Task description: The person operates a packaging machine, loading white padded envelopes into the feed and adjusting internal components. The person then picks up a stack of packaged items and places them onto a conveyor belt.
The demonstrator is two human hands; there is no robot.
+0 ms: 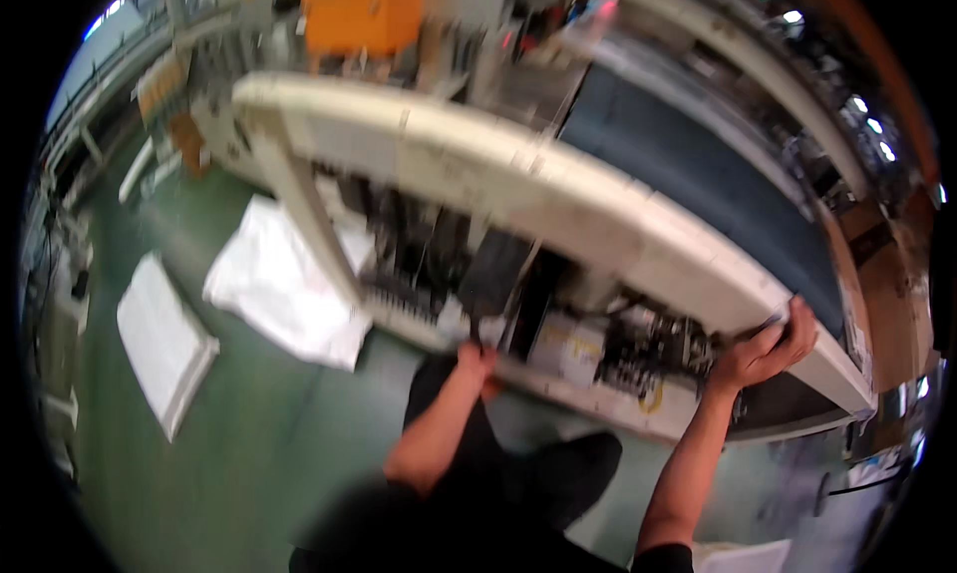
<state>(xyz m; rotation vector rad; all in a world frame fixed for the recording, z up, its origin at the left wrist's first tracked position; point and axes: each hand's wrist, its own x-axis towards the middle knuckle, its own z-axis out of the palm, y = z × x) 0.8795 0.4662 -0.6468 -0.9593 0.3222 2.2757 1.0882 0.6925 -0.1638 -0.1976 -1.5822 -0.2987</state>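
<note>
I look down at a long cream-coloured conveyor frame [558, 199] with a dark belt [688, 164] on top. My right hand [768, 349] grips the frame's near side rail close to its end. My left hand [477, 359] reaches under the frame, fingers closed around a dark part or cable at the lower shelf [578, 383] of wiring and machine parts; what it holds is blurred. My dark trousers [518, 473] show below.
White sacks [289, 284] and a flat white bag [164, 344] lie on the green floor at left. An orange machine body [364, 14] stands behind the conveyor. A cardboard box [892, 294] sits at far right. A cream support leg [304, 214] runs down from the frame.
</note>
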